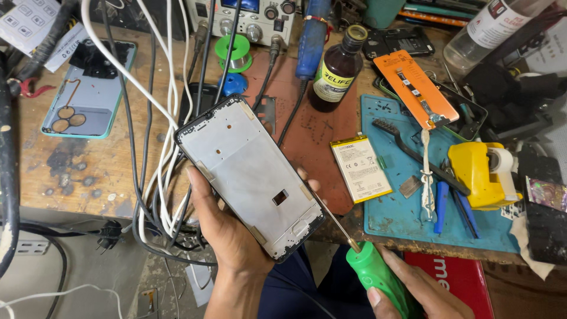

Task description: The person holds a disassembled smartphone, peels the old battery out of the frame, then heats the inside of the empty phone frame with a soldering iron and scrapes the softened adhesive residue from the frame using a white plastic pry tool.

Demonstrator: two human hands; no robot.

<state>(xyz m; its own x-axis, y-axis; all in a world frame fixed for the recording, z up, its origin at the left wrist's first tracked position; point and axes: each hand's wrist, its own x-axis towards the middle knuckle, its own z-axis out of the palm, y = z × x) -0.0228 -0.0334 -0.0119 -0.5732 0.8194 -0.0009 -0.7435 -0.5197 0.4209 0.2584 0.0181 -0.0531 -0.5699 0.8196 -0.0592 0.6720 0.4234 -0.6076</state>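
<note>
The left hand (236, 236) grips the phone frame (251, 177) (bare inner side up); the right hand (413, 289), closed on the green screwdriver (378, 277), works its edge; next needs steady tip placement.

The left hand (233, 227) is raised from below, palm turned up and toward the camera, the thumb laid along the near left edge of what is held and the fingertips (302, 174) curled round the far side. The right hand (413, 289) is seen low at the frame's edge, fingers wrapped in a closed grip; its wrist is cut off, apparently bent slightly inward.
</note>
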